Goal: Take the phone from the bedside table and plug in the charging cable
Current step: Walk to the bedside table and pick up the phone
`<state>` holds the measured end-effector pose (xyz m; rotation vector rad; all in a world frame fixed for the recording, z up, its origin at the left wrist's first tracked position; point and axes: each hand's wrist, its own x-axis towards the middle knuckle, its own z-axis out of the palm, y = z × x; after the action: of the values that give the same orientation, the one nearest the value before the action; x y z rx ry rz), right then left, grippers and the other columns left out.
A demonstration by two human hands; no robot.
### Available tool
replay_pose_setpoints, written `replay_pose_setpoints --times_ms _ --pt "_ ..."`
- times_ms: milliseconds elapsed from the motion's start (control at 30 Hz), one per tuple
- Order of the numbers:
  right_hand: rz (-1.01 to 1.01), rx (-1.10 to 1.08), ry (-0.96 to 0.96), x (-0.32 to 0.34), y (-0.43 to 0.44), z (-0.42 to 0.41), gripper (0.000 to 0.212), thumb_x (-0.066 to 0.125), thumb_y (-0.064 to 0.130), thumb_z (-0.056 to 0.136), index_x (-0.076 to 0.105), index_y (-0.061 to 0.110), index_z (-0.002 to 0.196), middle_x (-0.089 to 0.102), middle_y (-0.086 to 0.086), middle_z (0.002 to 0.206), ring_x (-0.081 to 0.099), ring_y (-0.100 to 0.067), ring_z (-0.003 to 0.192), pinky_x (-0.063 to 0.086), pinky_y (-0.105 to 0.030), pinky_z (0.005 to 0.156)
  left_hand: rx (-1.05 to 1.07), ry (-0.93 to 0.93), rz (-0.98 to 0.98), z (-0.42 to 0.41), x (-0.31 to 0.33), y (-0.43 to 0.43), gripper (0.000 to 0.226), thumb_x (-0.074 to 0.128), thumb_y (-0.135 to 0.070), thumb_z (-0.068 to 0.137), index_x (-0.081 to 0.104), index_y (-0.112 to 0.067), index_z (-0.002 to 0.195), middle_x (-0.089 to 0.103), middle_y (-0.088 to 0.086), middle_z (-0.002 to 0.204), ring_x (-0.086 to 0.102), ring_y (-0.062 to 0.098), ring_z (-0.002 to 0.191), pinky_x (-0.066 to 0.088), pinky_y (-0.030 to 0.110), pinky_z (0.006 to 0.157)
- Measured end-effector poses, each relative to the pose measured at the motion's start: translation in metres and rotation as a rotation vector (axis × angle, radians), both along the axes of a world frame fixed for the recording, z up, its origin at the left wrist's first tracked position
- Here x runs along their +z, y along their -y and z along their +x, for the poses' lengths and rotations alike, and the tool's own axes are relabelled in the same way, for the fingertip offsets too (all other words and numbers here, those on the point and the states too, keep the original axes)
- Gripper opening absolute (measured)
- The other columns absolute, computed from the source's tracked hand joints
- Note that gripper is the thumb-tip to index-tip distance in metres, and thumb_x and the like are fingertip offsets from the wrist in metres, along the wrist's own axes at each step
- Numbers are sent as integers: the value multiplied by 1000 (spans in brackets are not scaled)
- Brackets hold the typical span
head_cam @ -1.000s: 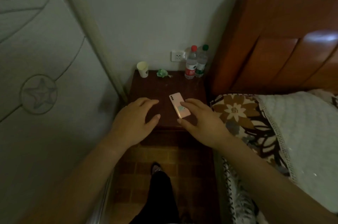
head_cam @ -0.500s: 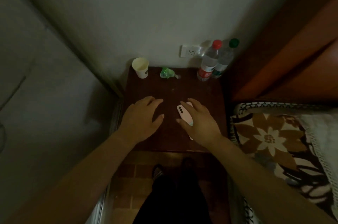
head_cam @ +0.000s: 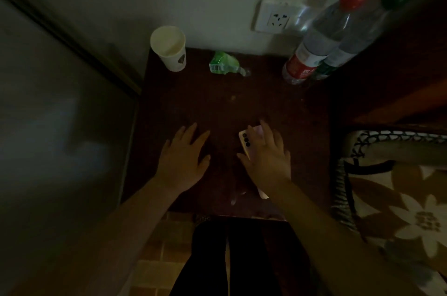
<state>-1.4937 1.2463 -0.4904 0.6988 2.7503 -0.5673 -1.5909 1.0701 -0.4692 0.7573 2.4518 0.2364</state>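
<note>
A pink phone [head_cam: 246, 142] lies face down, its camera end pointing away, on the dark wooden bedside table [head_cam: 217, 107]. My right hand [head_cam: 266, 158] lies over it, thumb at its left edge and fingers across its back; only the camera end and a lower corner show. To its left, my left hand [head_cam: 183, 158] hovers flat over the table with fingers spread, holding nothing. No charging cable is in view. A white wall socket [head_cam: 278, 18] sits just above the table's far edge.
At the back of the table stand a paper cup [head_cam: 169, 47], a crumpled green wrapper [head_cam: 223, 64] and two water bottles [head_cam: 321, 39]. A wardrobe door [head_cam: 60, 126] is on the left. A flowered pillow [head_cam: 399, 199] and a wooden headboard are on the right.
The view has moved closer and lower over the table. My right hand has slid further over the phone and now covers most of it. My left hand stays beside it.
</note>
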Motion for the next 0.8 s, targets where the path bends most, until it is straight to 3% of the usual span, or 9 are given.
replay_pose_setpoints --times_ms 167,433,567,700,800 --pt "30 52 43 -7 -4 -5 72 54 53 83 17 33 142 14 0 154 18 -29 136 36 -58 95 4 29 -32 2 -12 3 60 37 -48 91 13 -34 144 3 2 158 1 25 143 19 55 113" --pt "0 109 52 -2 -8 -8 67 58 43 84 24 31 140 21 0 149 22 -31 130 38 -57 93 48 82 -1 -3 -2 -1 58 41 -44 91 15 -37 143 9 2 157 7 25 143 23 58 110" --pt "-60 95 -41 6 -11 -1 65 61 40 81 29 32 137 25 3 146 23 -27 127 40 -54 91 101 103 61 2 11 -3 59 42 -43 91 15 -37 143 12 2 156 11 24 142 26 55 110" --pt "-182 60 -176 17 -16 5 61 67 29 79 41 23 133 34 -5 143 30 -32 123 43 -52 91 141 91 116 10 31 -6 59 44 -43 90 16 -38 142 15 1 155 15 23 140 29 52 109" --pt "-233 116 -196 22 -20 8 58 68 28 79 45 19 132 36 -10 142 32 -35 123 38 -48 96 192 79 167 16 46 -8 59 45 -41 90 19 -37 142 17 2 155 17 22 140 27 42 110"
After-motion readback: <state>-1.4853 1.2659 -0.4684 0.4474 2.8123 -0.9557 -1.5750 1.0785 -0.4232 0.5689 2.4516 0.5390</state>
